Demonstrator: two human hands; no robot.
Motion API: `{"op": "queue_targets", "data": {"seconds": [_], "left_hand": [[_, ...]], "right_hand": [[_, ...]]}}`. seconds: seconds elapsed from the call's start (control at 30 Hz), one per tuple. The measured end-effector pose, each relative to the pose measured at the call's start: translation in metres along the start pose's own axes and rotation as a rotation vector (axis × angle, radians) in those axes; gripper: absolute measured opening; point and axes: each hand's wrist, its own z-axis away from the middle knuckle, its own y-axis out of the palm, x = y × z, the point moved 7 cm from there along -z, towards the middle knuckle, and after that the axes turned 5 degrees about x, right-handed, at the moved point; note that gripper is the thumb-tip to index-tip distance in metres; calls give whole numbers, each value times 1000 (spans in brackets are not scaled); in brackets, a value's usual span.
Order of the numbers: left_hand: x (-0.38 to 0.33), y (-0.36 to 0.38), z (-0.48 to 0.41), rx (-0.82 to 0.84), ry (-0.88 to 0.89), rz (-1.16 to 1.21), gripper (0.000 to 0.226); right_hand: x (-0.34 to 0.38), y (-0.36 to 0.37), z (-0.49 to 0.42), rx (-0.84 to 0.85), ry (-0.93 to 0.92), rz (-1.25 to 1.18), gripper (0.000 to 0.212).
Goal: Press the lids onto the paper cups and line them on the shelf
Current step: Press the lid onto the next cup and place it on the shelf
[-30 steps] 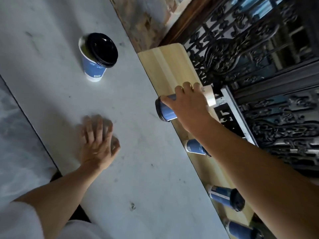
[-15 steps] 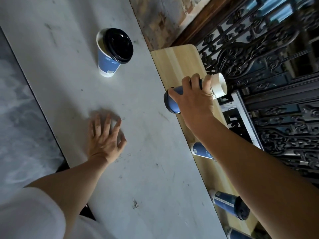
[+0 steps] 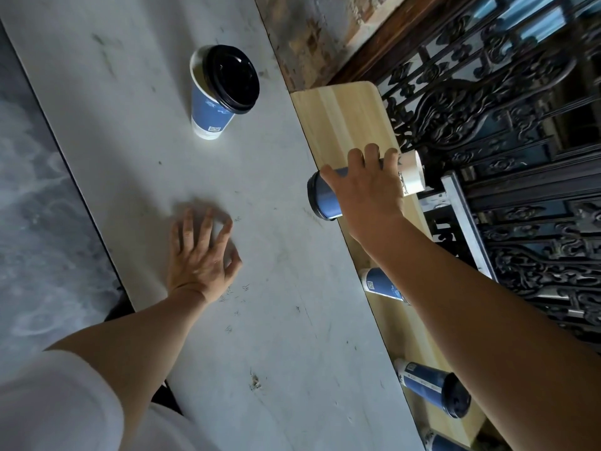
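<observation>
Over the wooden shelf point(image 3: 341, 115), holding a lidded cup point(image 3: 325, 200) in the right grip point(image 3: 367, 187), clamped round the blue wall. Carrying it tipped on its side for now, black lid end toward the surface point(image 3: 130, 92), white base toward the iron grille point(image 3: 487, 92). Resting the left grip point(image 3: 201, 255) flat on the surface, spread out and holding nothing.

Reading this as the placing step, so probably:
- turning the cup upright first, base down
- lowering it just beyond the nearest shelf cup point(image 3: 383, 284), in line with the second shelf cup point(image 3: 429, 385)
- leaving a small gap, avoiding a knuckle bump on the neighbour
- keeping the squeeze light, not risking buckling the paper wall or popping the lid
- letting go only once sitting flat

Also noticing a spare cup point(image 3: 211, 115) standing on the surface with its lid point(image 3: 231, 78) looking askew, so likely needing a proper press.
</observation>
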Motion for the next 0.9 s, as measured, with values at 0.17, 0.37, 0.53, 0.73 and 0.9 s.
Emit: {"op": "queue_targets", "data": {"seconds": [0.17,0.37,0.53,0.73,0.9], "left_hand": [[1,4,-2,8,-8,8,71],[1,6,-2,6,0,12,72],[4,8,-2,-14,-2,-10,72],[4,11,-4,-71,-6,-7,71],[2,10,-3,-43,-7,-2,71]], "right_hand": [[-2,0,-3,-21,-1,-20,92],[2,3,-8,-10,-30,36,84],[-8,19,-19,61,11,-223,84],[-39,94,-37,272,379,-1428,79],[-40,152,-32,191,713,-1776,78]]}}
